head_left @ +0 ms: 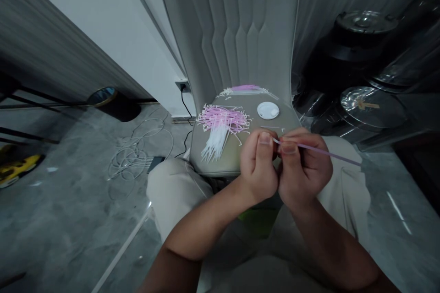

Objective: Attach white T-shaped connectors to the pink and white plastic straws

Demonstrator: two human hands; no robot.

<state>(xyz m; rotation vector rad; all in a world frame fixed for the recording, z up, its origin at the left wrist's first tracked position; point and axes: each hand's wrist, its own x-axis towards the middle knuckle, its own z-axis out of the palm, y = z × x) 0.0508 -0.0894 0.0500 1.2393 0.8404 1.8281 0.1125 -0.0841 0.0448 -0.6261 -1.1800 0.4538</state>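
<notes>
My left hand [260, 160] and my right hand [302, 165] meet above the front of the chair seat, both closed, thumbs on top. Between the right thumb and fingers runs a thin pink stick [333, 153], its long end slanting out to the right. A short white tip of it shows between the hands, pinched by my left thumb and fingers. How the tip joins the stick is hidden. Left of the hands, a heap of thin pink sticks [225, 116] with small bent white ends lies on the seat, with a bundle of plain white sticks [216, 142] over its front.
The grey chair [202, 165] faces me. Farther back on its seat lie a row of pink-and-white sticks [245, 88] and a round white dish [268, 110]. Coiled cable [134, 155] and a dark bin [115, 104] are at left; wrapped black containers [360, 50] stand right.
</notes>
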